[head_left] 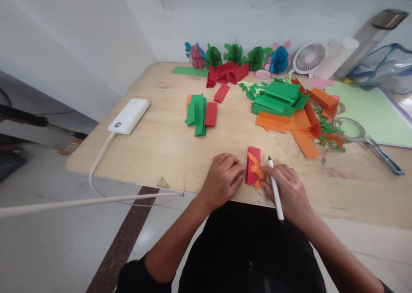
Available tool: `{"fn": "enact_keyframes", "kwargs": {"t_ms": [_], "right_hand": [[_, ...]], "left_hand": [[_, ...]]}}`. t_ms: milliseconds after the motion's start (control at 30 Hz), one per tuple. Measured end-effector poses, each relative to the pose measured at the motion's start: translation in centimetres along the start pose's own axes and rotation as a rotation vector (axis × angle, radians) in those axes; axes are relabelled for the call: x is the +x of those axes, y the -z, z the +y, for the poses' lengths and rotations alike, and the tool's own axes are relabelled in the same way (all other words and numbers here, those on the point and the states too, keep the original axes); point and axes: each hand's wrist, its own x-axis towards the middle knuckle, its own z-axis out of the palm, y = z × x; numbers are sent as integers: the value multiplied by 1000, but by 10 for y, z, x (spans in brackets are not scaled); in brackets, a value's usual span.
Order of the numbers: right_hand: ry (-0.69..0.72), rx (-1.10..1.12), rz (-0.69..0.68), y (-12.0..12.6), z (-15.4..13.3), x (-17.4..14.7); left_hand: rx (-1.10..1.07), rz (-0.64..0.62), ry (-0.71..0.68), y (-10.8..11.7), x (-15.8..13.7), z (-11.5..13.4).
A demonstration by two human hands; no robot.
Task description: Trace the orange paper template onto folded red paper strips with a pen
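Observation:
Near the table's front edge lies a small folded red paper [253, 153] with a wavy orange paper cutout [255, 169] on top of it. My left hand [222, 176] has its fingers curled together, with the tips at the red paper's left edge. On the other side my right hand [288, 189] grips a white pen [276, 194] with a dark tip pointing away from me. The fingertips of that hand also touch the cutout's right edge.
Green folded papers [278, 98] and orange pieces [302, 121] pile up at the right, near scissors [383, 155]. Further left are a green folded strip [200, 113], red papers [227, 73] and a white power bank [129, 116]. Honeycomb paper figures [255, 58] and a fan [310, 58] line the wall.

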Motion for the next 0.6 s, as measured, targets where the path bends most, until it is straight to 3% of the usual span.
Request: {"fn": "enact_keyframes", "kwargs": {"t_ms": [200, 600], "right_hand": [[13, -23, 6, -2, -1, -1], [-10, -76, 68, -9, -8, 0]], "left_hand": [[-49, 24, 56, 1, 1, 7], [8, 186, 349, -23, 9, 36]]}}
